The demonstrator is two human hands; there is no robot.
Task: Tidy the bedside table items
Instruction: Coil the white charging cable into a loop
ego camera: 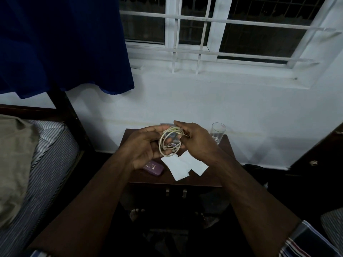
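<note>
Head view: my left hand point(146, 145) and right hand point(196, 140) both grip a coiled cable point(169, 143) with closed fingers point(178, 125), held above the worktop point(225, 160) near papers point(183, 165), case point(154, 168), glass point(217, 132).

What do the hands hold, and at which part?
A coiled white cable: left hand supports the loops' left side, right hand pinches the upper right.

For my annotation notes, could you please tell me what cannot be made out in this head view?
- Flat grey item at the table's back: mostly hidden by both hands.
- Purple oblong case: lettering too small, near end under the left hand.
- Coiled cream cable: connectors hidden inside the right hand.
</note>
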